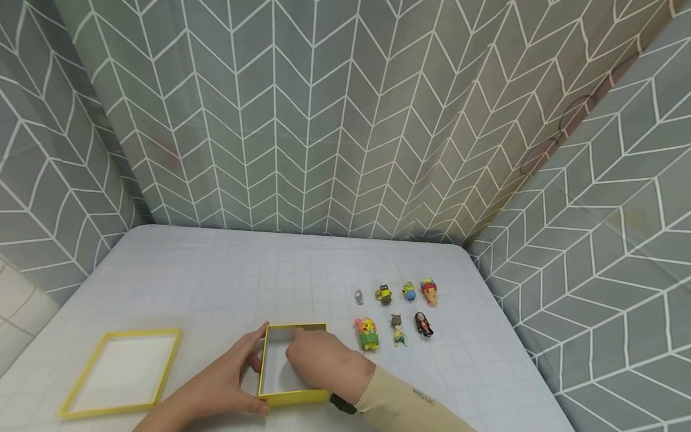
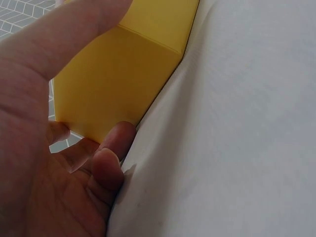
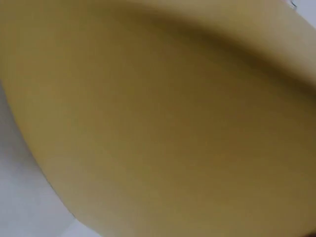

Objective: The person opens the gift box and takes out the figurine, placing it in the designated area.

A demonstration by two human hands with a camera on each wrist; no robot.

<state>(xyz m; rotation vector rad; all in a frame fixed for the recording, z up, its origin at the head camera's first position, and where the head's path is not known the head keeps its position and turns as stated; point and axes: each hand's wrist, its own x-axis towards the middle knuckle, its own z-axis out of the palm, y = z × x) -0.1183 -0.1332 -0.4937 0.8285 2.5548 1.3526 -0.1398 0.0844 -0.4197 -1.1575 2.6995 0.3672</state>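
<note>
A small open yellow box [image 1: 294, 396] with a white inside sits near the table's front edge. My left hand [image 1: 243, 372] grips its left wall, thumb at the far corner and fingers at the near corner. The left wrist view shows that yellow wall [image 2: 123, 79] between the thumb and fingers [image 2: 106, 163]. My right hand [image 1: 318, 360], in a tan sleeve, reaches over the box's right side with its fingers bent down into it. What those fingers hold is hidden. The right wrist view is filled by a blurred yellow surface [image 3: 158, 123].
The box's yellow-rimmed lid [image 1: 124, 369] lies flat at the front left. Several small toy figures lie in two rows right of the box, among them a green-and-yellow one [image 1: 367, 334] and a minion [image 1: 408, 291]. Patterned grey curtains surround the white table [image 1: 216, 276].
</note>
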